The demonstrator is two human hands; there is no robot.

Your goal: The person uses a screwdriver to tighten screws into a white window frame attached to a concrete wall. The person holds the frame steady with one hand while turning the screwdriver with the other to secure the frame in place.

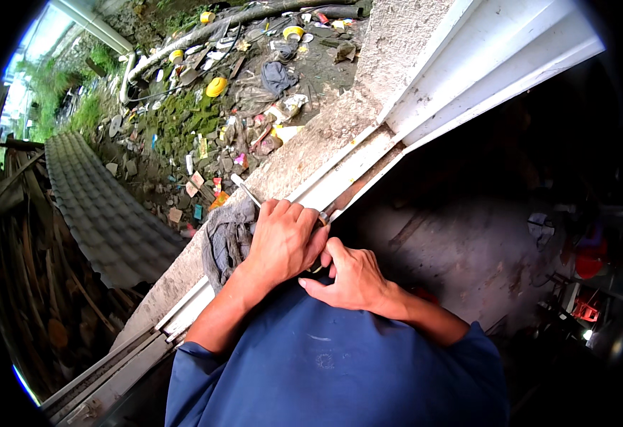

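On the white window track (340,178) that ran along the concrete ledge (311,142), the left hand (283,242) was clenched around a thin metal tool (249,193), whose tip pointed up and away over the ledge. Just beside it, touching its knuckles, the right hand (350,277) lay with fingers (336,250) curled; whether they gripped anything could not be told. A grey rag (226,238) lay against the left hand on the ledge.

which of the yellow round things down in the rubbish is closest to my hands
The yellow bowl-like one in mid-heap, beside the grey cloth; the other yellow ones lie farther up, near the pipe.
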